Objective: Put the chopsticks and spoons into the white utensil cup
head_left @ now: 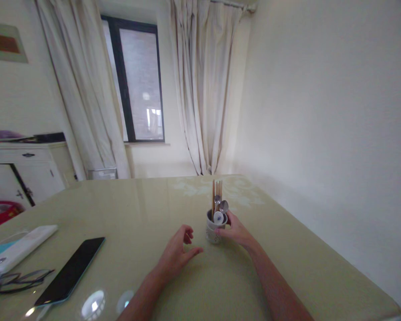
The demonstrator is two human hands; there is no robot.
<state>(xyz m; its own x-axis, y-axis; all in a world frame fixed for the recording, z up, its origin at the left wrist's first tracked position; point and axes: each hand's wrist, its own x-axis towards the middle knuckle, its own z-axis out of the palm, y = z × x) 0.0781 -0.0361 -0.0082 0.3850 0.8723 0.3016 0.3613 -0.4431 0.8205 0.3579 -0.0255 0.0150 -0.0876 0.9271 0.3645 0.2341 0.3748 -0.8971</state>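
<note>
A grey patterned utensil holder stands upright on the glossy table. Several wooden chopsticks, metal spoons and a white spoon with a blue mark stick up out of it. My right hand wraps round the holder's right side, thumb across the front and fingers behind. To the left of the holder, my left hand is held apart from it, with thumb and curled fingers separated and nothing between them.
On the left side of the table lie a black-screened phone with a cable, folded glasses and a white oblong device. A wall runs along the table's right edge. Behind are curtains and a white cabinet.
</note>
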